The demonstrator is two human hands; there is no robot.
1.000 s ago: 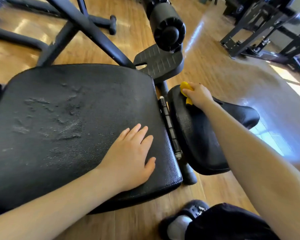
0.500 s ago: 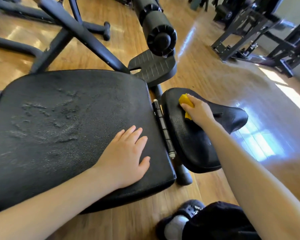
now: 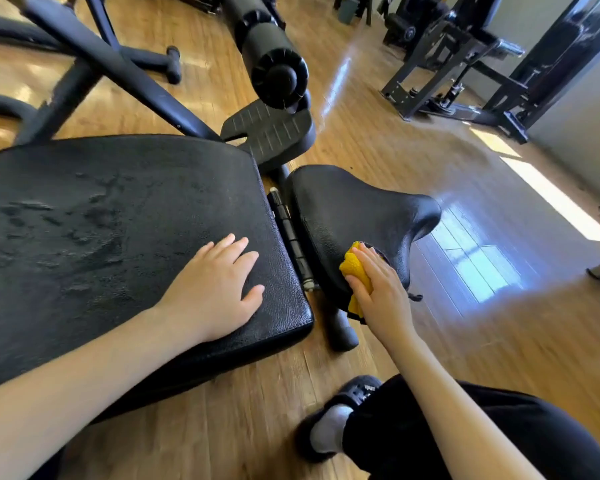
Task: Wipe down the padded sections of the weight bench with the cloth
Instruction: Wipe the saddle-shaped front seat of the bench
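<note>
Yellow cloth (image 3: 355, 273) is under my right hand (image 3: 381, 292), a little right of the middle of the frame, pressed on the near edge of the small seat pad (image 3: 347, 209). The fingers lie mostly flat over the cloth and push it against the black vinyl; if the thumb also pinches a fold, I cannot tell, because the hand covers it. My left hand (image 3: 215, 289) rests flat on the large back pad (image 3: 101, 220), which fills the left half of the frame; its fingers are straight and it holds nothing, so I think it only steadies me.

About the progress, I judge that the task is in its middle part. The cloth works on the lower near side of the seat pad, so this pad looks in hand but not finished. On the large pad I see dull, patchy marks in the left part of the frame; they may be wear or dirt, the view is not sharp enough to say. The foam roller (image 3: 274, 67), at the upper middle, is also padded and seems not touched yet. So I expect the roller is left, and perhaps the large pad too.
</note>
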